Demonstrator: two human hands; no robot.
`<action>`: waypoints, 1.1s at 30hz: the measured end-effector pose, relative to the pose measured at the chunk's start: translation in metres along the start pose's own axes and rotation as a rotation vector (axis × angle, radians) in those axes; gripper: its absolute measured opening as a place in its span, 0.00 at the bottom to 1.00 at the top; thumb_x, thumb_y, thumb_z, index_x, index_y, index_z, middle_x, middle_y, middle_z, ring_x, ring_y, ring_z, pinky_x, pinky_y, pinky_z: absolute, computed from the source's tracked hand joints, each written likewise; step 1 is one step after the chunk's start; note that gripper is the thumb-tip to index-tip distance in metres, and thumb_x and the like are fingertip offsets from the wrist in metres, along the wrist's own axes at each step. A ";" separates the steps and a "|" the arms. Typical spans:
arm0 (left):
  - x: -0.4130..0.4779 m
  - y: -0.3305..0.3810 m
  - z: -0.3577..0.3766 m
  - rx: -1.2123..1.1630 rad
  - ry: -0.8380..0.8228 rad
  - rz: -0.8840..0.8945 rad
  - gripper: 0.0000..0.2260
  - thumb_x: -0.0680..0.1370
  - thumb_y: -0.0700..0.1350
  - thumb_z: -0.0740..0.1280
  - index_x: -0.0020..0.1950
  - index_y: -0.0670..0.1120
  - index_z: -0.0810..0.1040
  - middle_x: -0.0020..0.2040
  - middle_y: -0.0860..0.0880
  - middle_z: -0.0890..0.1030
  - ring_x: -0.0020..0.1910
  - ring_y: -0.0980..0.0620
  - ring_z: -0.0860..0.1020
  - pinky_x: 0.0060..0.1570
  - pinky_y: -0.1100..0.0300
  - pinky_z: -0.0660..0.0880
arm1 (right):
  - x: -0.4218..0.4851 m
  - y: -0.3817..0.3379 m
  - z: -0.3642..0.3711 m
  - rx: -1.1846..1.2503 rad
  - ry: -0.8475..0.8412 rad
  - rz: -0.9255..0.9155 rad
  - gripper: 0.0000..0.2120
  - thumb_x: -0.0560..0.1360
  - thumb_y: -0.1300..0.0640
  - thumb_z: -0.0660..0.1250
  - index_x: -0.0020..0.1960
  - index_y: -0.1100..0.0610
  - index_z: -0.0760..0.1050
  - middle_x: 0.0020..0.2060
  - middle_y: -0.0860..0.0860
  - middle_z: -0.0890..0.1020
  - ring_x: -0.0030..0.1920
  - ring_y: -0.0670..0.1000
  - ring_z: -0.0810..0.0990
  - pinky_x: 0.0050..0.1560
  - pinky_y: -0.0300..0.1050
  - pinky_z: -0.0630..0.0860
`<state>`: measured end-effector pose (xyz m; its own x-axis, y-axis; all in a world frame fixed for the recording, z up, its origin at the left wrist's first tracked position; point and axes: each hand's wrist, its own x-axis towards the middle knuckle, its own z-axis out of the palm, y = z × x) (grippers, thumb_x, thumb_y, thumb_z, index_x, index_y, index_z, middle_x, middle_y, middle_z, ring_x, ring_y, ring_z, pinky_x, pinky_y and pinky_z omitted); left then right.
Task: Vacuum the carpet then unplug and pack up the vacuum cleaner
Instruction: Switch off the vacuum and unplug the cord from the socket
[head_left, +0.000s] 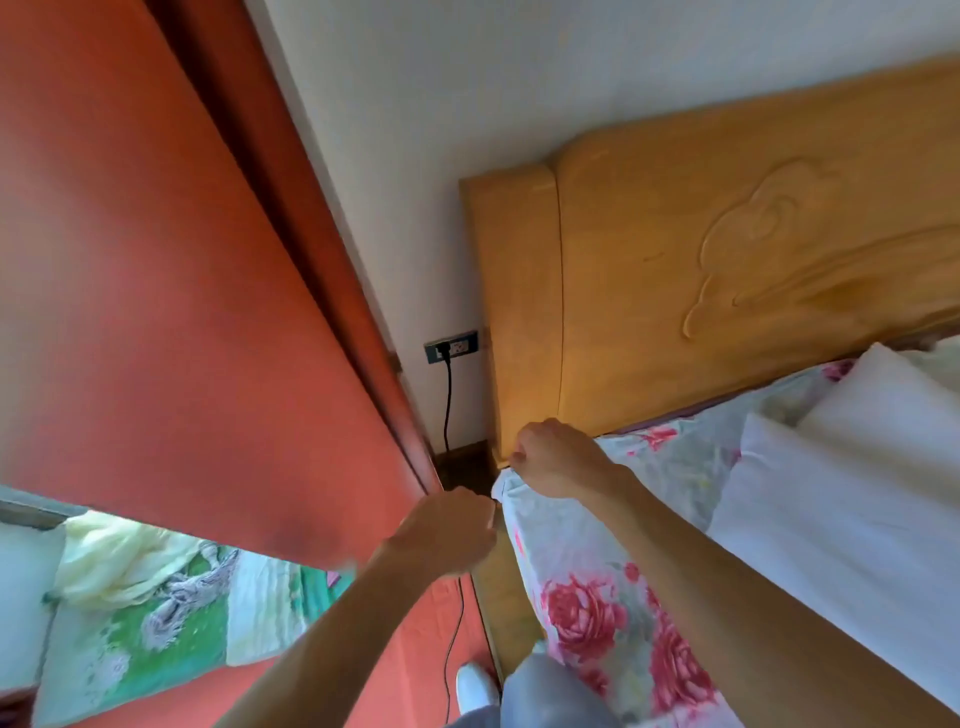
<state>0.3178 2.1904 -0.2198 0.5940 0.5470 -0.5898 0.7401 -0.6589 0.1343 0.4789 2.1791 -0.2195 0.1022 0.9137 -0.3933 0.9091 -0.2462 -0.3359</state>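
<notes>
The vacuum's black cord (447, 400) hangs from a plug in the wall socket (451, 347) in the narrow gap between the red door and the bed. Lower down, the cord (453, 639) reappears under my left hand (445, 531), whose fingers are curled round it. My right hand (556, 461) is curled at the bed's corner, where it pinches the bunched edge of the floral sheet (582, 566). The vacuum cleaner itself is out of view.
A red door (171, 291) closes off the left side. The wooden headboard (701, 291) and the bed with white pillows (841, 509) fill the right. My white shoe (474, 685) and grey trouser knee (550, 691) stand in the tight gap on the red floor.
</notes>
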 end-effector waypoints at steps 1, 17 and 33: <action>0.012 -0.002 -0.002 -0.036 -0.010 -0.009 0.14 0.83 0.49 0.57 0.60 0.43 0.77 0.60 0.42 0.80 0.61 0.41 0.78 0.59 0.50 0.75 | 0.017 -0.003 -0.002 0.024 -0.004 -0.010 0.19 0.80 0.55 0.59 0.31 0.55 0.62 0.29 0.51 0.68 0.33 0.53 0.70 0.33 0.43 0.64; 0.226 -0.032 0.071 -1.874 0.299 -0.827 0.08 0.80 0.35 0.62 0.55 0.33 0.77 0.39 0.37 0.80 0.27 0.47 0.78 0.26 0.58 0.78 | 0.263 0.004 0.079 0.675 -0.156 0.176 0.25 0.79 0.56 0.59 0.75 0.60 0.60 0.69 0.58 0.70 0.68 0.58 0.71 0.66 0.46 0.69; 0.362 -0.086 0.130 -1.532 0.807 -0.808 0.19 0.82 0.34 0.60 0.74 0.39 0.68 0.71 0.38 0.73 0.69 0.37 0.72 0.68 0.44 0.71 | 0.338 0.013 0.129 1.234 -0.232 0.452 0.16 0.83 0.59 0.54 0.69 0.62 0.70 0.65 0.60 0.76 0.60 0.56 0.76 0.51 0.42 0.75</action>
<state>0.4283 2.3781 -0.5488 -0.3351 0.8189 -0.4659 0.2110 0.5471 0.8100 0.4732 2.4428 -0.4670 0.1135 0.6293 -0.7688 -0.1574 -0.7527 -0.6393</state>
